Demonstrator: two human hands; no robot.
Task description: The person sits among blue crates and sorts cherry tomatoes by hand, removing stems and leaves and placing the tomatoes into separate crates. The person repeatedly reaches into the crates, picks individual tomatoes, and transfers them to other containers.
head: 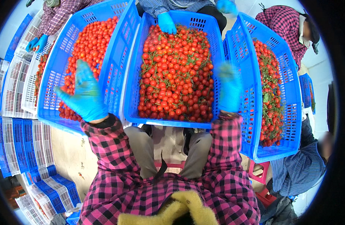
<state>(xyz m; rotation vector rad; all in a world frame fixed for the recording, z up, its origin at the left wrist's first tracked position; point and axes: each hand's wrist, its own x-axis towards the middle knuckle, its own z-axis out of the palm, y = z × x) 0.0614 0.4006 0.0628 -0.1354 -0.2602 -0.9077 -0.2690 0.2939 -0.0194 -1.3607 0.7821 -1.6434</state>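
My left hand (85, 92), in a blue glove with a greenish-stained tip area, is spread over the near right part of a blue plastic crate (116, 53) of loose cherry tomatoes (96, 39). Nothing shows between its fingers. My right hand (230, 87), gloved and blurred, is above the right rim of the middle blue crate (172, 123); its fingers are too blurred to read. The middle crate holds cherry tomatoes (175, 78) with green stems among them. To the right, another blue crate (256, 112) contains tomatoes with stems and leaves (269, 95).
Across the middle crate, a co-worker's gloved hand (166, 23) touches the tomatoes. Other people work at the upper left, upper right and right. White and blue crates (29, 143) are stacked at left. A red stool (259, 171) stands at lower right.
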